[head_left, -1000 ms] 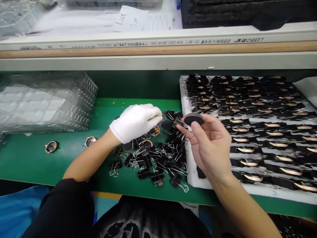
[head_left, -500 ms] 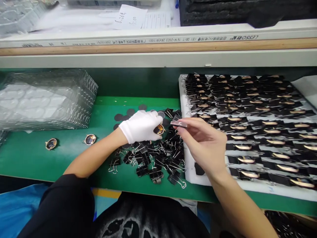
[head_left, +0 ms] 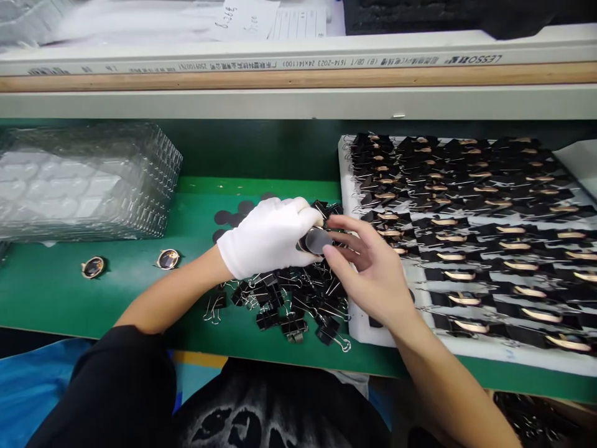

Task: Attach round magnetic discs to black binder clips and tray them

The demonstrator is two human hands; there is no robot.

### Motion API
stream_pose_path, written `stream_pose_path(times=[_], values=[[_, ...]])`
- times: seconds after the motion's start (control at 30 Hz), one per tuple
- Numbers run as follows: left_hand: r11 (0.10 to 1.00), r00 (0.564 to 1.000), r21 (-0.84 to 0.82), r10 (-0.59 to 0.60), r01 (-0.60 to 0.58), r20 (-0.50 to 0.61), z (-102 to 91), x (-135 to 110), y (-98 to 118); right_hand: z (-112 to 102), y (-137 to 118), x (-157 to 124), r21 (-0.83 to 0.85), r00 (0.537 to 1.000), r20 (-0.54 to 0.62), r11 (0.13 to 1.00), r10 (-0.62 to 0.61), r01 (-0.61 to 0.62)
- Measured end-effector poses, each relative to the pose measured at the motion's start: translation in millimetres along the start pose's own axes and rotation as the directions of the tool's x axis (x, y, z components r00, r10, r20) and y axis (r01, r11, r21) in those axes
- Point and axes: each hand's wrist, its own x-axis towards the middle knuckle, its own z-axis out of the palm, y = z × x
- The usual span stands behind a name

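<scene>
My left hand [head_left: 273,239], in a white glove, grips a watch case [head_left: 303,241] above the pile of binder clips. A round grey disc [head_left: 318,241] lies over the face of that case and hides most of it. My bare right hand [head_left: 370,264] has its thumb and fingers at the disc's right edge. Below both hands, black binder clips [head_left: 268,298] with wire handles lie heaped on the green table [head_left: 135,298]. Several dark round discs [head_left: 222,218] are partly covered by the glove.
Two watch cases [head_left: 94,267] [head_left: 167,259] lie on the left. Behind them stands a stack of clear plastic trays [head_left: 84,186]. On the right, a white foam board [head_left: 373,336] carries rows of clipped watch cases [head_left: 459,275]. A shelf edge [head_left: 280,102] crosses above.
The disc has come from my right hand's raised pinch down and left onto the watch case. My left hand has moved slightly right, and the two hands now meet.
</scene>
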Motion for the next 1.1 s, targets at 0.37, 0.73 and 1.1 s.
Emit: stream_pose_path(times=[0.37, 0.73, 1.1], values=[[0.986, 0.97, -0.167, 0.03, 0.011, 0.241, -16.7, -2, -15, -14, -5, 11, 0.45, 0.932, 0.05, 0.825, 0.359, -0.342], [0.992, 0.867, -0.128, 0.082, -0.022, 0.492, 27.3, 0, 11, -16, 7, 12, 0.542, 0.933, -0.053, 0.795, 0.357, -0.273], [0.867, 0.907, -0.483, 0.1, 0.123, 0.41, -2.1, 0, -34, -16, 3, 14, 0.636, 0.921, -0.033, 0.719, 0.388, -0.28]])
